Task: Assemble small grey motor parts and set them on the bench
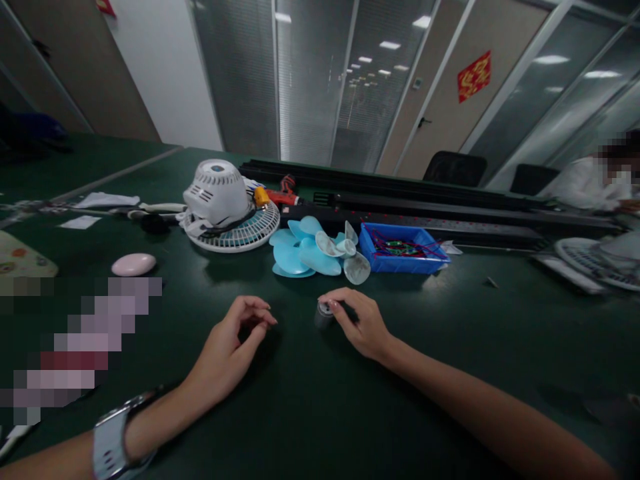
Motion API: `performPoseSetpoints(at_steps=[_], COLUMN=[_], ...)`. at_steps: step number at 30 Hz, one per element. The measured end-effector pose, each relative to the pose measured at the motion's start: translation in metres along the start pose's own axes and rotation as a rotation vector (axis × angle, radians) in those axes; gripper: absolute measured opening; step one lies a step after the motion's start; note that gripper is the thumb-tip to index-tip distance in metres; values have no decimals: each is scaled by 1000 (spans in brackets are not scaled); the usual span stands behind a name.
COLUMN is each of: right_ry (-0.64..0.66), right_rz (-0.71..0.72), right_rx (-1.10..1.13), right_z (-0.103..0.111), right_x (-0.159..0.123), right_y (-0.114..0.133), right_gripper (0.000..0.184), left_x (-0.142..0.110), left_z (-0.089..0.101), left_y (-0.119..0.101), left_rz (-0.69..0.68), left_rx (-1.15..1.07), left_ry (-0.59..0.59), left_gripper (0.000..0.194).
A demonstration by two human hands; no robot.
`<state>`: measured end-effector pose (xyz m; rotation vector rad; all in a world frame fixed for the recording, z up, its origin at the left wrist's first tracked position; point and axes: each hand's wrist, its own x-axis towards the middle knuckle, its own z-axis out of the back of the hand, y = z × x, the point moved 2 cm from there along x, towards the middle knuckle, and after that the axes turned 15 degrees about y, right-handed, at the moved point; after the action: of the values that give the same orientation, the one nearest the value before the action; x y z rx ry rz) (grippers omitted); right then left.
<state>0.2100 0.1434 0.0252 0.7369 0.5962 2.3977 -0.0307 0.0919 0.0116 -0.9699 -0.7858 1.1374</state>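
On the green tabletop in front of me stands a small grey metal cylinder (325, 315) with a dark mark on its top. Thumb and fingertips of my right hand (361, 323) close on its upper end from the right. My left hand (240, 335) rests to the left of the cylinder, apart from it, fingers loosely curled and the thumb separate, with nothing visible in it. Just beyond both hands lie light blue fan blades (300, 250) and a clear, smaller fan blade (357, 267).
A white fan (217, 200) lies behind on its round grille. A blue bin (407, 263) holds colored wires. Farther back are a red power drill (284, 195) and long black rails (425, 207). A pink oval object (134, 265) lies left. Another person (590, 183) sits far right.
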Motion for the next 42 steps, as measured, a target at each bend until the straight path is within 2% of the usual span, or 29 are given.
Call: performPoseSetpoints(at_steps=[3, 6, 14, 18, 24, 29, 35, 42], right_ry=[47, 83, 122, 90, 12, -15, -31, -40], right_rz=[-49, -73, -73, -78, -66, -132, -145, -127], right_rx=[15, 23, 7, 26, 116, 235, 284, 227], right_z=[0, 1, -3, -2, 1, 2, 1, -2], right_x=[-3, -5, -4, -5, -6, -4, -3, -2], right_y=[-1, -2, -3, -3, -2, 4, 8, 6], right_gripper=[24, 33, 43, 41, 23, 19, 22, 31], left_x=[0, -1, 0, 0, -1, -1, 0, -2], left_z=[0, 0, -1, -1, -1, -1, -2, -1], left_y=[1, 2, -3, -5, 0, 0, 0, 1], left_rz=[16, 23, 27, 27, 6, -10, -10, 1], left_rx=[-11, 1, 34, 23, 37, 46, 62, 76], left_ry=[8, 15, 14, 15, 32, 26, 36, 55], left_gripper=[23, 23, 22, 22, 22, 21, 21, 21])
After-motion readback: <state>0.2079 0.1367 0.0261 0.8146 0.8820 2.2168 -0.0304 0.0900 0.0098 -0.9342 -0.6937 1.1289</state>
